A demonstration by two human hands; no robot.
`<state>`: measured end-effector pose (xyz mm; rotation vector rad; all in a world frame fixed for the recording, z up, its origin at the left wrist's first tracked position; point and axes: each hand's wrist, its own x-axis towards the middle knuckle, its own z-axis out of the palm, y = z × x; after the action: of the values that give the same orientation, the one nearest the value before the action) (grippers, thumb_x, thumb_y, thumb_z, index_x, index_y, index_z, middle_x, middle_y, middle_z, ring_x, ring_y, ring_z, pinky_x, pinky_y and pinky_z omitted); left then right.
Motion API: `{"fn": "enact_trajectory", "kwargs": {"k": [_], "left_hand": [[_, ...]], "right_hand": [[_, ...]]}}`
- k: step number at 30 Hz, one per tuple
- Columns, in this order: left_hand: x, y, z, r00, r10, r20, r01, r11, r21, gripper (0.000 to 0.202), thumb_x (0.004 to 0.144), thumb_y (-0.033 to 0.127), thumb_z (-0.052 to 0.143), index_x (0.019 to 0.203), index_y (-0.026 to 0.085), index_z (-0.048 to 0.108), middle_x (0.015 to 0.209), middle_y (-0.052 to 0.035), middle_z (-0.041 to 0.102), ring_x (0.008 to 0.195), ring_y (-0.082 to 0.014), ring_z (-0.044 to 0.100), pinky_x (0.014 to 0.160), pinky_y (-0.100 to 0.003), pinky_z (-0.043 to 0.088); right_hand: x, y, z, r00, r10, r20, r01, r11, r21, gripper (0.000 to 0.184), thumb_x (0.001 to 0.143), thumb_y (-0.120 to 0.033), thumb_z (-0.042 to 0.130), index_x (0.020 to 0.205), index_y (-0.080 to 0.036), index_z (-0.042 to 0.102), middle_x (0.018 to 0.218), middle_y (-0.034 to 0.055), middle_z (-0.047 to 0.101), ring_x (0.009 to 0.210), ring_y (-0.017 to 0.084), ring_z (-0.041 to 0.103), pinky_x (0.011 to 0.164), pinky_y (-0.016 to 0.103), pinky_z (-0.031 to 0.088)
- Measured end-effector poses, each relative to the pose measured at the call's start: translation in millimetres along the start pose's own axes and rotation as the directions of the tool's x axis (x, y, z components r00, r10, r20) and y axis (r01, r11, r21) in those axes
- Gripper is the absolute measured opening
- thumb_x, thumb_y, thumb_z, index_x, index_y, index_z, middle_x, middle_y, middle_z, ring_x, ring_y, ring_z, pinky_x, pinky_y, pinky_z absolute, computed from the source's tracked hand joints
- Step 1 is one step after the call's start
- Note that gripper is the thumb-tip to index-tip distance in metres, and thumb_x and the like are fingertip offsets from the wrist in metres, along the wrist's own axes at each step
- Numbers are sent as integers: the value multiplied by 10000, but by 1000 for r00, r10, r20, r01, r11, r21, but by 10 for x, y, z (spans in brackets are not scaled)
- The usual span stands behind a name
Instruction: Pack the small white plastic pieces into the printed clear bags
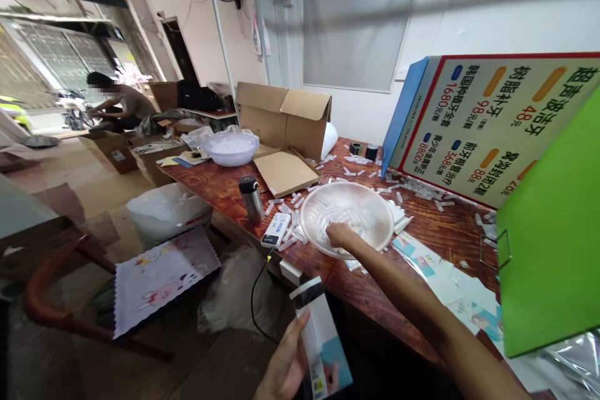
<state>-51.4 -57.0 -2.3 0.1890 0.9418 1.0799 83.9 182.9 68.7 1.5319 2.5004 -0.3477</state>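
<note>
Flask (252, 198) beside bowl (371, 202), signboard (487, 131) behind, left hand (282, 367) holding packet (322, 334)

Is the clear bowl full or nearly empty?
Nearly empty: the clear bowl shows its bare bottom, with few white pieces beside the right hand.

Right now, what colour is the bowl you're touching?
Clear see-through plastic: the bowl shows best in the head view.
</note>
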Motion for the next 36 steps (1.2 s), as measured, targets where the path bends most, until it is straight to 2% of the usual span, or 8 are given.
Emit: {"fn": "enact_trajectory", "kwargs": {"k": [6, 10, 16, 22, 25, 30, 33, 36], "left_hand": [[-91, 142, 99, 988, 89, 125, -103, 989, 108, 598, 669, 367, 904, 1184, 188, 658, 1143, -121, 745, 961, -294, 725, 800, -336, 557], [-102, 194, 175, 964, 117, 241, -161, 971, 174, 587, 668, 360, 908, 1165, 156, 674, 1023, -117, 759, 852, -241, 717, 764, -308, 557], [8, 170, 341, 902, -24, 430, -113, 951, 289, 567, 682, 437, 890, 1115, 125, 698, 933, -115, 750, 726, -185, 680, 665, -252, 512], [77, 29, 605, 837, -203, 508, -69, 882, 466, 613, 651, 495, 894, 1091, 108, 712, 955, -117, 732, 803, -214, 668, 712, -258, 485], [107, -64, 751, 830, -251, 498, -32, 869, 493, 618, 648, 515, 889, 1087, 115, 716, 905, -95, 722, 731, -184, 639, 670, -245, 466], [182, -250, 936, 876, -288, 386, 74, 873, 482, 587, 754, 658, 742, 927, 97, 741, 739, -63, 676, 574, -117, 514, 554, -217, 377], [231, -358, 968, 891, -300, 341, 86, 848, 522, 579, 742, 658, 751, 864, 92, 730, 694, -42, 637, 558, -101, 473, 535, -210, 342], [273, -444, 971, 888, -277, 366, -4, 792, 610, 592, 722, 668, 758, 830, 88, 704, 642, -13, 579, 532, -84, 415, 507, -204, 286]], "right_hand": [[-45, 78, 2, 997, -70, 31, 71, 997, -14, 338, 773, -18, 615, 1086, -10, 742, 1106, 293, 711, 1042, 387, 694, 855, 428, 536], [-431, 330, -124, 977, -203, -62, 209, 969, 131, 359, 928, -157, 519, 1231, -115, 708, 1171, 174, 703, 1055, 251, 670, 898, 308, 499], [-1443, 550, 33, 847, -490, -208, 482, 542, 688, 378, 914, -187, 492, 1193, -219, 746, 953, 58, 607, 791, 143, 584, 708, 252, 491], [-2074, 690, 387, 965, -107, -240, 255, 157, 954, 244, 814, -345, 736, 985, -177, 694, 784, 4, 637, 640, 133, 578, 592, 243, 474], [-2227, 708, 661, 974, 81, -212, 209, 44, 977, 311, 707, -352, 834, 872, -176, 638, 710, -18, 638, 613, 128, 576, 570, 226, 454], [-2432, 692, 989, 954, 192, -229, 220, 68, 973, 313, 751, -439, 808, 734, -143, 711, 748, 40, 678, 684, 157, 597, 643, 265, 467], [-2619, 735, 1047, 954, 43, -296, 287, 146, 947, 301, 891, -451, 678, 909, -177, 802, 1057, 87, 696, 981, 226, 631, 876, 337, 483], [-2817, 795, 1126, 961, -39, -273, 276, 71, 959, 305, 908, -454, 662, 983, -193, 801, 1164, 93, 663, 1077, 247, 604, 894, 341, 482]]}}
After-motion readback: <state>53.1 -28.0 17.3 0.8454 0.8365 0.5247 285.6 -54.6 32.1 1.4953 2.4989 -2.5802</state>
